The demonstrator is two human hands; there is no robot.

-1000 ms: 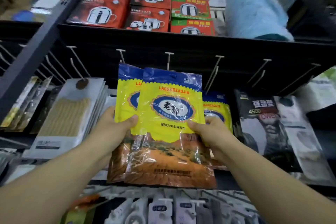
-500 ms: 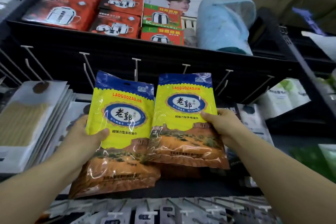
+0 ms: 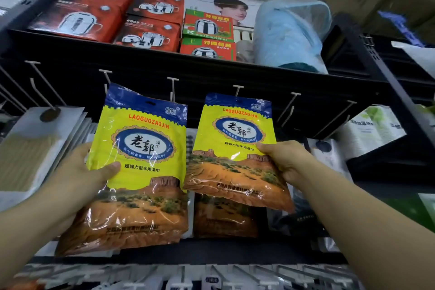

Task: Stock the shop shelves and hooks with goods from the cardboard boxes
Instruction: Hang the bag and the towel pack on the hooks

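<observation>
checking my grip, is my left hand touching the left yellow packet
Touching: the head view shows the left hand with its thumb pressed on the left yellow packet.

Left packet (image 3: 138,167) beside right packet (image 3: 237,150), below hooks (image 3: 173,87).

Single head-worn view, angled upward, close to the shelf (image 3: 211,70)

left hand (image 3: 77,172) grips yellow packet (image 3: 138,167), right hand (image 3: 286,160) grips second packet (image 3: 235,148), side by side below hooks (image 3: 173,86)
</observation>
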